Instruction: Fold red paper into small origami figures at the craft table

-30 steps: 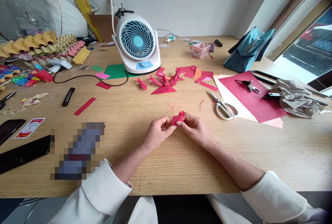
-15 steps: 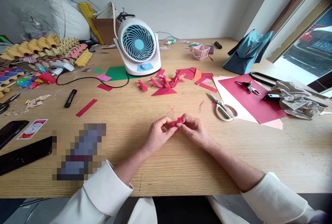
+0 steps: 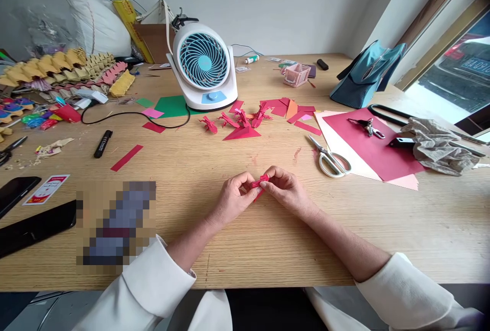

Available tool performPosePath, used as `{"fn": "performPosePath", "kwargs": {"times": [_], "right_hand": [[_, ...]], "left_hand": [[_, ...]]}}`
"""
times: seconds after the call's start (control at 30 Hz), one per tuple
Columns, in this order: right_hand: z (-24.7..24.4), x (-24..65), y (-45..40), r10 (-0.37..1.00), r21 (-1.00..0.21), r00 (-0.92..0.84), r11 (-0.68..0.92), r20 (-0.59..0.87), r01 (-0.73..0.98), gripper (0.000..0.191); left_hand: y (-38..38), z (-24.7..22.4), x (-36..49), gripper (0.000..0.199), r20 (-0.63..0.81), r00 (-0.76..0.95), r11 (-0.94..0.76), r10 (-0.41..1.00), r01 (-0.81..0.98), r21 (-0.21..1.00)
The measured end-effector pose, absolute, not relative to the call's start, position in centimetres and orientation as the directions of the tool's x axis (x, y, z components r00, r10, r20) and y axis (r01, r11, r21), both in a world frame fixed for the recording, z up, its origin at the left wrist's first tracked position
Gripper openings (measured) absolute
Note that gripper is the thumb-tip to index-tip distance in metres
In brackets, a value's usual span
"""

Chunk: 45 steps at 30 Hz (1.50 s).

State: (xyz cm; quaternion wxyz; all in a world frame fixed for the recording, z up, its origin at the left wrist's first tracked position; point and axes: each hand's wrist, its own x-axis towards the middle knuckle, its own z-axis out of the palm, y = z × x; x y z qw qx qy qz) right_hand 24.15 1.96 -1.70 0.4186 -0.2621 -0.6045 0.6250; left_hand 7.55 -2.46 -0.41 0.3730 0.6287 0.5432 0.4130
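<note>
Between my two hands is a small piece of folded red paper (image 3: 260,182), held just above the wooden table (image 3: 199,178). My left hand (image 3: 236,195) pinches its left side between thumb and fingers. On the other side, my right hand (image 3: 286,191) grips it with thumb and forefinger, covering part of the folds. A red corner pokes out below the thumbs. Beyond my hands lie several folded red paper figures (image 3: 242,119), with a flat-folded red triangle (image 3: 243,134) in front of them.
A white and blue fan (image 3: 204,65) stands at the back. Scissors (image 3: 331,160) lie to the right, beside large red sheets (image 3: 369,142). Leftward are a black marker (image 3: 103,144), a red strip (image 3: 127,158) and a black phone (image 3: 38,229). A teal bag (image 3: 363,78) sits back right.
The folded red paper has turned slightly in my fingers, and a pointed corner now shows lower beneath my thumbs. Both hands keep their pinch in nearly the same place.
</note>
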Motion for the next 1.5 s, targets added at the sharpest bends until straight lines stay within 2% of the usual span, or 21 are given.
{"fn": "performPosePath", "kwargs": {"times": [0.13,0.57,0.77,1.13,1.5], "right_hand": [[-1.5,24.2,2.0,0.839,-0.972,-0.505,0.112,0.205,-0.208,0.029],[-0.4,24.5,1.5,0.836,-0.981,-0.515,0.181,0.188,-0.064,0.036],[0.0,24.8,1.5,0.833,-0.977,-0.534,0.206,0.147,0.052,0.036],[-0.6,24.5,1.7,0.809,-0.982,-0.586,0.144,0.046,0.121,0.041],[-0.9,24.6,1.8,0.797,-0.979,-0.601,0.166,0.060,0.122,0.033]], "left_hand": [[-2.3,-0.8,7.5,0.030,0.117,0.073,-0.136,0.990,0.379,0.915],[-2.5,-0.8,7.8,0.026,0.075,0.133,-0.111,0.988,0.293,0.950],[-2.4,-0.6,7.7,0.024,0.056,0.160,-0.112,0.985,0.362,0.926],[-2.2,-0.2,7.2,0.028,0.006,0.003,-0.007,1.000,0.062,0.998],[-2.1,0.0,6.9,0.032,0.037,0.042,-0.044,0.998,0.185,0.982]]}}
